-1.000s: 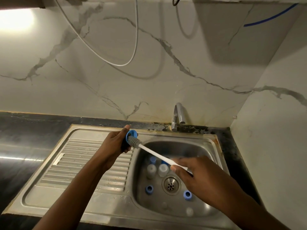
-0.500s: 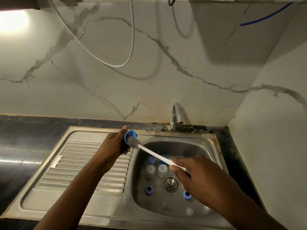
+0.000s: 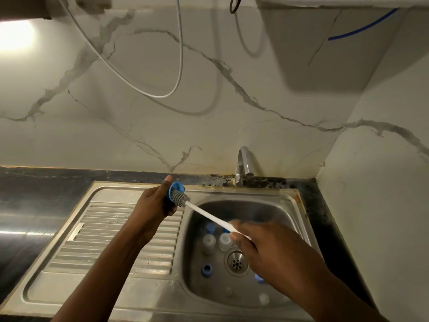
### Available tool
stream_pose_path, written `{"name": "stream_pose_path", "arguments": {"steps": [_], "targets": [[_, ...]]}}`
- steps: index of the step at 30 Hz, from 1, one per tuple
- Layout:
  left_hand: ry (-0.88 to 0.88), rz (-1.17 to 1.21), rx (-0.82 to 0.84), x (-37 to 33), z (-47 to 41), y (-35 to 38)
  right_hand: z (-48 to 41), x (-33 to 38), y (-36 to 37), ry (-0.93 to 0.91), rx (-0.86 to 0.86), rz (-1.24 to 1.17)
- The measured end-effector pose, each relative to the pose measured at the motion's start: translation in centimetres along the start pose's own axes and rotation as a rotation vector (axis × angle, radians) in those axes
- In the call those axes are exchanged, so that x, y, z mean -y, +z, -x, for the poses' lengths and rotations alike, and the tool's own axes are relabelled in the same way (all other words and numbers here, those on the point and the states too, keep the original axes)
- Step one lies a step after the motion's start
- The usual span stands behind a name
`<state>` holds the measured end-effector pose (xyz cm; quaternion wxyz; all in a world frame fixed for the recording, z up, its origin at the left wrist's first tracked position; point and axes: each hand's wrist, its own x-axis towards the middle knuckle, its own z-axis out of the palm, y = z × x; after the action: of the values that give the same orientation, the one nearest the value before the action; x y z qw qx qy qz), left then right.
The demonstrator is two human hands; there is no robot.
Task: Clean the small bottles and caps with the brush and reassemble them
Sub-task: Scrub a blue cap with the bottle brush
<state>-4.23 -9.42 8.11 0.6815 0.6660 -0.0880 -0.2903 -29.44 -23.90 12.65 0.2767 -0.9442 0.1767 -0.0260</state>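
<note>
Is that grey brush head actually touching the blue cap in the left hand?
Touching. The head view shows the brush with its grey bristles inside the open blue cap, which the left hand holds.

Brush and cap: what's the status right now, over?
Left hand holds blue cap. Right hand grips brush, bristles in the cap. Bottles, loose caps wait in sink; nothing blocking.
</note>
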Motion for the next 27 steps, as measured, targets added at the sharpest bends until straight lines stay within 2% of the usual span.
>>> {"name": "stream_pose_path", "arguments": {"steps": [7,10,13,16,19,23,27], "targets": [[0.001,0.015,0.058,0.0,0.4,-0.4,-0.7,-0.9,-1.3,-0.024,-0.147,0.088],[0.053,-0.056,0.070,-0.3,0.3,-0.8,-0.4,-0.9,-0.8,0.007,-0.138,0.115],[0.089,-0.068,0.084,-0.7,0.0,-1.0,0.0,-0.4,0.0,-0.012,-0.061,0.066],[0.051,-0.035,0.064,-0.5,0.0,-1.0,0.2,-0.3,0.2,-0.020,-0.014,0.006],[0.022,-0.010,0.071,0.1,0.3,-0.9,-0.3,-0.8,-0.4,-0.011,-0.060,-0.037],[0.074,-0.085,0.101,-0.2,0.3,-0.9,-1.1,-1.8,-1.1,0.010,-0.154,-0.071],[0.132,-0.088,0.121,-0.3,0.2,-1.4,-1.0,-2.3,0.0,0.032,-0.110,-0.084]]}}
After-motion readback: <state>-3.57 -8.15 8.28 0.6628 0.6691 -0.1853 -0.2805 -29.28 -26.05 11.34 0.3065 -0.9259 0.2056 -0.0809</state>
